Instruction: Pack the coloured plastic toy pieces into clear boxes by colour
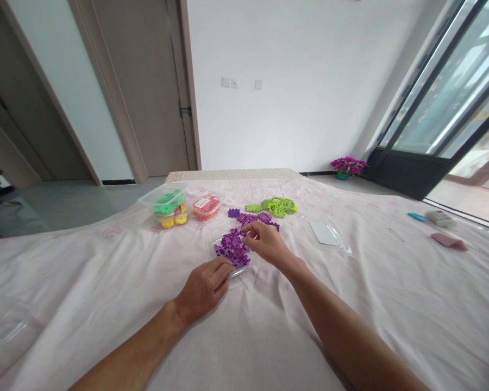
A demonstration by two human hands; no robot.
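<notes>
A clear plastic container filled with purple toothed puzzle pieces stands in the middle of the cloth. My left hand is closed on its near left rim, fingers at the edge. Over the container's right side, my right hand pinches at a purple piece; the fingertips partly hide it. Just beyond lie loose purple pieces, with a darker purple piece to their left. Farther back is a pile of lime green pieces.
At the back left, a clear tub holds green and yellow pieces, beside a lidded box of red-orange pieces. A clear lid with a white label lies right. Another clear container sits near left. A blue item lies far right.
</notes>
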